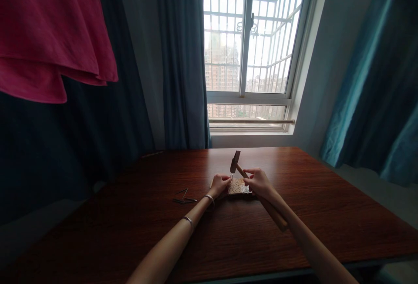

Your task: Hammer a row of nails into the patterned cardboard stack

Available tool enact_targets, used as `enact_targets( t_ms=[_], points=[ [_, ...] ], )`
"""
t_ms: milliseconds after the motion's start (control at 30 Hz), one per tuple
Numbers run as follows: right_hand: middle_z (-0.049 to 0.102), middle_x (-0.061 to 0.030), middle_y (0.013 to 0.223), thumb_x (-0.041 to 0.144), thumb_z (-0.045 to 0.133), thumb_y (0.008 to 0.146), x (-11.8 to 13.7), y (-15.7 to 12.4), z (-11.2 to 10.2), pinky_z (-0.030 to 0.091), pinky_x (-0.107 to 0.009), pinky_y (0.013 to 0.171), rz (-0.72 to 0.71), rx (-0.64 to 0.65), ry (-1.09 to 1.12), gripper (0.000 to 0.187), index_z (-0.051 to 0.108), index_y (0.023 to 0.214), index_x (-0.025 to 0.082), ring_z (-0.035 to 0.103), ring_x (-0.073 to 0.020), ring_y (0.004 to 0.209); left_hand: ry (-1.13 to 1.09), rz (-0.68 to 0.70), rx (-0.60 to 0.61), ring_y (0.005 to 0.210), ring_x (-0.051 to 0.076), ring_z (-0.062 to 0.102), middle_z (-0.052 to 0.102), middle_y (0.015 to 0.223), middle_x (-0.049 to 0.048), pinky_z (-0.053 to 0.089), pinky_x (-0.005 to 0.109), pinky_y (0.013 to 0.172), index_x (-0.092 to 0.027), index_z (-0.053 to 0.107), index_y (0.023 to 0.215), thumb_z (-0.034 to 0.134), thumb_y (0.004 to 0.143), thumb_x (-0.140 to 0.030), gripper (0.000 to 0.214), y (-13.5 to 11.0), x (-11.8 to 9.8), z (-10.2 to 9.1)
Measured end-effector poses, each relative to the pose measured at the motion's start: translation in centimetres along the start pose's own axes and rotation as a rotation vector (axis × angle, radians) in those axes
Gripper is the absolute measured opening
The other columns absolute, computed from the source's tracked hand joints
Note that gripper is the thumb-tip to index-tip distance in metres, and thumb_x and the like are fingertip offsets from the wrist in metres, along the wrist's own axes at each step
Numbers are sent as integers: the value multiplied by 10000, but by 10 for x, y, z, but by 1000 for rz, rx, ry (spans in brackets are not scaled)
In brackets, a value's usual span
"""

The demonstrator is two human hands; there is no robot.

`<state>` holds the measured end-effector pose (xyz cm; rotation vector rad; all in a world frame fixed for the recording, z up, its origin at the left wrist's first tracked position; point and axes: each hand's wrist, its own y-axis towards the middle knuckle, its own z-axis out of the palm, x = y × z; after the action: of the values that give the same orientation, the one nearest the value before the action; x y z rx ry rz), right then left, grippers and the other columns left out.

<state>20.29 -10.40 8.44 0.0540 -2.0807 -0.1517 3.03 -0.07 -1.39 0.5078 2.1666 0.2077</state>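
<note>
My right hand point(257, 181) is closed round the wooden handle of a hammer point(271, 214), gripping it near the head. The dark hammer head is raised just above a thin upright nail point(232, 178). My left hand point(220, 184) pinches that nail between thumb and fingertips. Under both hands lies a pale board with a dotted pattern point(235, 187), with a shiny whitish patch at its right side. Part of the board is hidden by my hands. To the left of my left hand, several loose nails point(184, 200) lie on the table.
The dark reddish-brown wooden table point(146, 236) reaches back to the wall below a barred window point(225, 75). Blue curtains point(183, 57) hang on both sides. A pink cloth point(55, 31) hangs at the upper left.
</note>
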Motion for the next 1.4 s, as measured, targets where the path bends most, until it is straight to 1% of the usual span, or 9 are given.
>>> enact_targets(
  t_ms=[100, 267, 533, 667, 867, 1000, 1100, 1267, 1400],
  points=[
    [628, -23, 609, 179, 526, 665, 0, 0, 0, 386, -148, 294, -1, -1, 1, 536, 555, 1199, 139, 533, -90, 380, -21, -1, -28, 683, 163, 592, 694, 769, 57, 391, 234, 602, -155, 719, 798, 518, 734, -413, 333, 2, 6, 4],
    [631, -22, 602, 178, 530, 661, 2, -1, -2, 384, -142, 298, 7, -7, 1, 533, 563, 1191, 140, 531, -87, 379, -32, 24, -20, 682, 155, 595, 692, 767, 55, 389, 226, 596, -151, 714, 786, 529, 737, -390, 306, 3, 10, 4],
    [620, -14, 594, 176, 528, 673, 6, -4, -5, 378, -143, 301, 12, 15, -22, 529, 557, 1200, 147, 518, -80, 375, 37, 42, 23, 664, 140, 565, 676, 734, 45, 344, 209, 555, -146, 717, 743, 506, 763, -353, 297, -2, -4, -6],
    [621, -16, 598, 154, 530, 675, 10, -3, -2, 363, -138, 309, 17, 30, -65, 530, 551, 1204, 136, 516, -76, 375, 47, 11, 37, 669, 141, 550, 669, 730, 39, 331, 209, 547, -146, 720, 739, 512, 755, -348, 290, -4, -10, -9],
    [606, -6, 580, 153, 510, 698, 18, -5, 2, 353, -141, 378, -87, 11, -217, 474, 589, 1165, 145, 513, -68, 413, 64, 31, 43, 630, 125, 523, 639, 682, 19, 315, 213, 546, -143, 711, 678, 494, 749, -348, 307, -3, -9, -7],
    [623, -18, 589, 161, 520, 709, 26, -10, 3, 378, -159, 454, -88, 28, -274, 416, 628, 1110, 142, 534, -83, 474, 87, 33, 37, 636, 121, 523, 640, 701, 15, 310, 213, 548, -154, 718, 710, 492, 743, -350, 301, -3, -9, -7],
    [629, -27, 598, 164, 505, 725, 30, -14, 4, 389, -169, 477, -105, -11, -280, 410, 624, 1117, 141, 544, -94, 497, 112, 36, 40, 640, 121, 521, 642, 705, 14, 303, 214, 547, -166, 723, 723, 493, 744, -358, 300, -4, -9, -8],
    [618, -22, 566, 155, 510, 709, 30, -14, 2, 385, -164, 462, -109, 39, -285, 360, 669, 1032, 145, 543, -95, 485, 110, 21, 47, 654, 120, 526, 654, 752, 18, 307, 208, 554, -171, 723, 742, 500, 747, -345, 284, -5, -11, -9],
    [618, -16, 591, 162, 512, 704, 28, -10, 1, 369, -145, 411, -86, 22, -226, 427, 620, 1117, 130, 527, -74, 437, 112, 26, 53, 651, 119, 519, 644, 719, 14, 304, 209, 555, -170, 717, 701, 501, 749, -345, 281, -5, -13, -10]
  ],
)
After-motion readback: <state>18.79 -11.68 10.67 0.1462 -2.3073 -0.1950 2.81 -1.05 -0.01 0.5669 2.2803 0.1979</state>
